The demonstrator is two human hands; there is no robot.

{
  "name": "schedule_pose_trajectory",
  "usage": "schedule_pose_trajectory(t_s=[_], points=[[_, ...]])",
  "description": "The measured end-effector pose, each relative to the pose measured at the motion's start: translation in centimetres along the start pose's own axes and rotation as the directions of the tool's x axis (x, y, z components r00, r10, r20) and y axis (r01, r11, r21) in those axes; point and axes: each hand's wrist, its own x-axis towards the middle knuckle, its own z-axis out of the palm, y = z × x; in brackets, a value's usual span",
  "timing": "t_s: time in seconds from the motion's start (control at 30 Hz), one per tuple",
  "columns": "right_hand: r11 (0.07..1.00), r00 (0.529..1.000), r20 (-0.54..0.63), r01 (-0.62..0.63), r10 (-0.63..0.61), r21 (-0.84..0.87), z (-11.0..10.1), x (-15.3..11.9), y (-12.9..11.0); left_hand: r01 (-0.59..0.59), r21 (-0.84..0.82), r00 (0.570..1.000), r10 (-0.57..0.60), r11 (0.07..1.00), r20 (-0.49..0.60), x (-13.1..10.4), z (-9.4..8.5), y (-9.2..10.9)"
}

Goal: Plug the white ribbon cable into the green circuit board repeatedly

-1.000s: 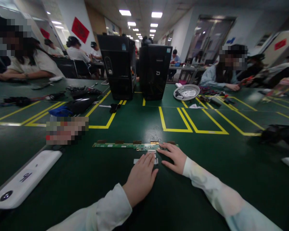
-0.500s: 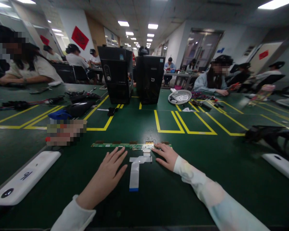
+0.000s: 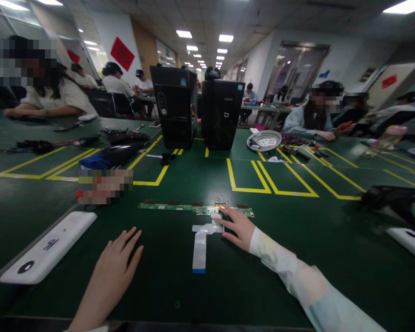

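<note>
A long, narrow green circuit board lies crosswise on the green table. From its connector a white flat ribbon cable bends toward me and ends in a blue tip. My right hand rests over the board's right part and the cable's connector end, fingers spread and pointing left; whether it presses on them I cannot tell. Left of the cable, apart from board and cable, my left hand is over the table with its fingers stretched out and nothing in it.
White devices lie at the left and right. Two black computer towers stand at the back. Beside them sits a white basket. Cables and a black-and-blue item lie at the left. Co-workers sit around.
My left hand has moved left and toward me, away from the board. My right hand has shifted slightly over the cable's connector end. The view has turned a little left.
</note>
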Motion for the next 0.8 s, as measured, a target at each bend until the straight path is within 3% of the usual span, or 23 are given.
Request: schedule_pose_trajectory(t_s=[0.17, 0.3, 0.47, 0.67, 0.8], points=[[1.0, 0.997, 0.07, -0.02, 0.021, -0.011, -0.4, -0.6, 0.0, 0.02, -0.004, 1.0, -0.02, 1.0, -0.007, 1.4, -0.2, 1.4], [0.998, 0.997, 0.055, -0.051, 0.053, -0.036, -1.3, -3.6, 0.0, 0.007, -0.031, 1.0, -0.007, 0.999, 0.003, 1.4, -0.1, 1.1], [0.979, 0.982, -0.018, -0.188, 0.187, -0.075, -3.3, -11.6, 0.4, 0.004, -0.013, 0.999, -0.003, 1.0, 0.033, 1.3, -0.1, 0.9], [0.891, 0.901, -0.097, -0.432, 0.422, -0.14, -6.0, -22.6, 1.4, 0.003, 0.019, 0.999, -0.004, 1.0, 0.038, 1.4, 0.2, 1.0], [0.849, 0.869, -0.133, -0.494, 0.476, -0.186, -7.0, -29.0, 2.5, -0.011, 0.021, 1.0, 0.01, 1.0, 0.024, 1.3, 0.6, 0.6]])
